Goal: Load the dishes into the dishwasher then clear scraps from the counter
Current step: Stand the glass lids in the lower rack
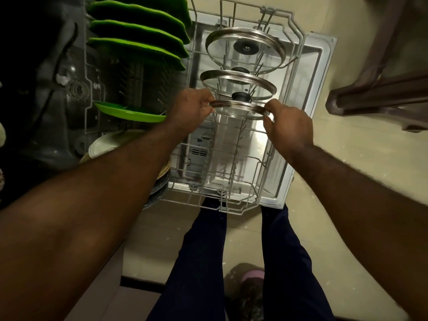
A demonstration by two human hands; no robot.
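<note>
Midway, I judge: my left hand (192, 105) and right hand (289, 128) pinch the small lid (238, 107) over the rack (222, 200), larger lids (222, 47) slotted toward its far end; counter out of view.

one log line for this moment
phase: loading | left hand: holds glass lid rim | right hand: holds opposite rim | rack: two lids standing

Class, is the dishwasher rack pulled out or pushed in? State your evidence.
Pulled out, at least partly. The rack's end with lids lies over the lowered door; its end with green plates is in shadow.
</note>
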